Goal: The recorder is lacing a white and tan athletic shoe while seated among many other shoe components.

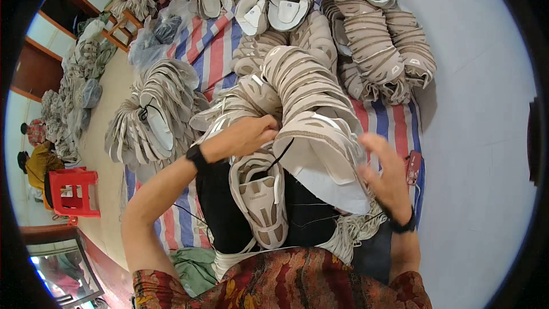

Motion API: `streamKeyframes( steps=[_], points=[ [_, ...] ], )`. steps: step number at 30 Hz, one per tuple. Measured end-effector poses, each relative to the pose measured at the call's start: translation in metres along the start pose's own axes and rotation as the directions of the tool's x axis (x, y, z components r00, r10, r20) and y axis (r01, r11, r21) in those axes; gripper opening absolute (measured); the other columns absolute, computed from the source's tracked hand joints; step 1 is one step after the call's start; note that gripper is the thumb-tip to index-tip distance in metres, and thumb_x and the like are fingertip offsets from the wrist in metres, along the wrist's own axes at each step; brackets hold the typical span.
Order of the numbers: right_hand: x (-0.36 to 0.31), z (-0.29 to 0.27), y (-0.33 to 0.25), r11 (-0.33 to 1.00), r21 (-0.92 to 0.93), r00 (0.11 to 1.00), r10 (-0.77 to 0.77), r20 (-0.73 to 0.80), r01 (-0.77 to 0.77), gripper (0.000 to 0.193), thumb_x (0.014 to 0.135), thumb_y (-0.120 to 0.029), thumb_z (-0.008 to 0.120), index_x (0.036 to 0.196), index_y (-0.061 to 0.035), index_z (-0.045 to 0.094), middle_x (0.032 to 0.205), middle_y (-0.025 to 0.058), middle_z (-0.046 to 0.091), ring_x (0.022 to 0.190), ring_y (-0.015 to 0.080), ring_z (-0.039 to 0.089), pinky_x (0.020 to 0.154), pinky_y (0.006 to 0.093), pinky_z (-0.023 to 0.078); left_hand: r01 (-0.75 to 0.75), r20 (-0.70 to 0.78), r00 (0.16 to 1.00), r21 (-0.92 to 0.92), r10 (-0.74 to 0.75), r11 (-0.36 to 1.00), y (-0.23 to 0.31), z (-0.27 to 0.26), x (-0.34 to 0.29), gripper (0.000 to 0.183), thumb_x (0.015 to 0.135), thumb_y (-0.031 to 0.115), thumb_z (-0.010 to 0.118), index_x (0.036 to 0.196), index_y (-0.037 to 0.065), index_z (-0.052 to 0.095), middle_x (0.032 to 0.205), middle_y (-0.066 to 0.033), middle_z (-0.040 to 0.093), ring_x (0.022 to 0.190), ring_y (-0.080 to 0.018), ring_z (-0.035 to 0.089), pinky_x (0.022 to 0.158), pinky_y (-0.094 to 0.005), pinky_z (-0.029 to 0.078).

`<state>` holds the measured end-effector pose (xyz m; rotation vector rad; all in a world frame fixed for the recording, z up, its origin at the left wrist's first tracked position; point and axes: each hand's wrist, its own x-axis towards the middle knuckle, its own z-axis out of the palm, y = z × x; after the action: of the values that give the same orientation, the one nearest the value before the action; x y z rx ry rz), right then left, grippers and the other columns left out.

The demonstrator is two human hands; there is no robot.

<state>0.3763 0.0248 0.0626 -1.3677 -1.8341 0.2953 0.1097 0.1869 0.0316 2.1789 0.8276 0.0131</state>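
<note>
A long nested row of beige shoe uppers runs away from my lap. Its nearest upper turns its white lining toward me, and a black cord hangs at its left edge. My left hand is closed at the left side of this row; what its fingers hold, if anything, is hidden. Beside the nearest upper's right edge is my right hand, fingers apart and curved, with nothing seen in it. A single beige-and-brown shoe upper lies on my black-clad lap, below my left hand, its toe toward me.
Tied bundles of uppers stand at the left, far middle and far right on a striped sheet. White laces pile by my right thigh. A red stool and people are far left.
</note>
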Motion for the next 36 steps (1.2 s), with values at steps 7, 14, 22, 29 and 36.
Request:
streamKeyframes(
  steps=[7, 14, 22, 29, 36],
  points=[
    [-0.035, 0.061, 0.022, 0.964, -0.240, 0.992, 0.102, -0.070, -0.116, 0.032, 0.070, -0.013, 0.064, 0.100, -0.0089, 0.054, 0.081, 0.0104, 0.052, 0.073, 0.0304, 0.055, 0.065, 0.0386, 0.044, 0.184, -0.116, 0.981, 0.264, -0.158, 0.947, -0.006, 0.041, -0.065, 0.044, 0.069, 0.027, 0.069, 0.096, 0.002, 0.045, 0.089, -0.0213, 0.053, 0.088, -0.0407, 0.053, 0.074, -0.0447, 0.043],
    [0.004, 0.073, 0.116, 0.929, -0.283, 0.970, 0.238, -0.039, -0.239, 0.024, 0.076, -0.020, 0.059, 0.093, -0.0054, 0.054, 0.083, 0.0158, 0.055, 0.080, 0.0361, 0.054, 0.068, 0.0431, 0.043, 0.126, -0.178, 0.978, 0.093, -0.108, 0.988, -0.042, 0.041, -0.057, 0.054, 0.061, 0.013, 0.071, 0.107, 0.001, 0.045, 0.088, -0.0250, 0.059, 0.084, -0.0407, 0.057, 0.075, -0.0424, 0.045],
    [0.066, 0.035, 0.065, 0.906, -0.423, 0.997, 0.031, 0.068, 0.001, 0.023, 0.076, -0.023, 0.058, 0.090, -0.0055, 0.057, 0.082, 0.0174, 0.059, 0.082, 0.0348, 0.056, 0.069, 0.0437, 0.043, 0.084, -0.101, 0.984, -0.479, -0.150, 0.874, -0.067, 0.026, -0.077, 0.049, 0.068, -0.004, 0.062, 0.115, 0.003, 0.049, 0.099, -0.0043, 0.059, 0.089, -0.0120, 0.054, 0.079, -0.0242, 0.044],
    [0.018, 0.054, 0.087, 0.968, -0.130, 0.971, 0.225, 0.076, -0.214, 0.027, 0.075, -0.025, 0.061, 0.088, -0.0017, 0.056, 0.077, 0.0199, 0.057, 0.071, 0.0342, 0.056, 0.064, 0.0397, 0.043, -0.010, -0.242, 0.970, -0.126, -0.021, 0.992, -0.068, 0.034, -0.077, 0.047, 0.075, 0.009, 0.063, 0.118, 0.002, 0.046, 0.105, -0.0159, 0.058, 0.096, -0.0248, 0.056, 0.084, -0.0326, 0.041],
    [0.020, 0.025, 0.043, 0.943, 0.009, 0.935, 0.330, 0.128, -0.334, 0.033, 0.072, -0.017, 0.068, 0.097, 0.0004, 0.055, 0.074, 0.0091, 0.055, 0.066, 0.0204, 0.052, 0.063, 0.0301, 0.043, -0.055, -0.100, 0.993, 0.046, 0.060, 0.997, -0.097, 0.036, -0.073, 0.062, 0.076, 0.005, 0.057, 0.131, 0.007, 0.030, 0.082, -0.0224, 0.059, 0.074, -0.0321, 0.058, 0.067, -0.0394, 0.044]
  ],
)
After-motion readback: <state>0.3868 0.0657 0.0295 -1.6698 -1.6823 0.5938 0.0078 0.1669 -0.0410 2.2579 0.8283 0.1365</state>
